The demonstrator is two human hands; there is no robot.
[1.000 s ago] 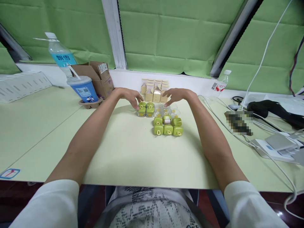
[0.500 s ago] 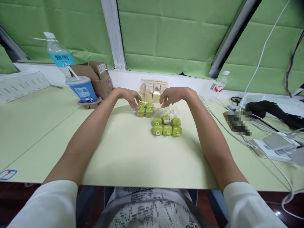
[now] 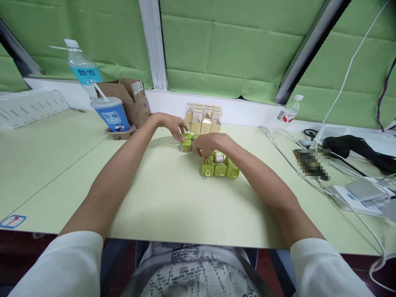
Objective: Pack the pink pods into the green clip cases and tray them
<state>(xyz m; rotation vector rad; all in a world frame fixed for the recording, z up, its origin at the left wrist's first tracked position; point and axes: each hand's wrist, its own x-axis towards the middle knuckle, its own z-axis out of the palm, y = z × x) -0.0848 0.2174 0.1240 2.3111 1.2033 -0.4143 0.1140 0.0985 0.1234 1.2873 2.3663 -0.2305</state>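
My left hand (image 3: 175, 126) curves over the left end of a small group of green-lidded clear containers (image 3: 186, 145). Its thumb and fingers are apart, with the thumb close to or touching the front lid. To the right, my right hand (image 3: 206, 144) points downward with bent, slightly parted fingers. Its fingertips are at the back-left piece of a cluster of olive-green rounded caps (image 3: 220, 169); whether they touch it I cannot tell. One cap in the back row shows a pale underside (image 3: 218, 157). The clear containers behind are hidden by my right hand and wrist.
Several small open cream boxes (image 3: 206, 123) stand by the wall. A blue cup (image 3: 111, 116), a cardboard box (image 3: 136, 101) and a large bottle (image 3: 85, 72) are at left. On the right are a small bottle (image 3: 289, 112), white cables (image 3: 349, 210) and white devices (image 3: 359, 198).
My right hand has come forward, down and left, from behind the clear containers to the back of the green caps. My left hand stays by the lidded containers. The view shifts slightly.
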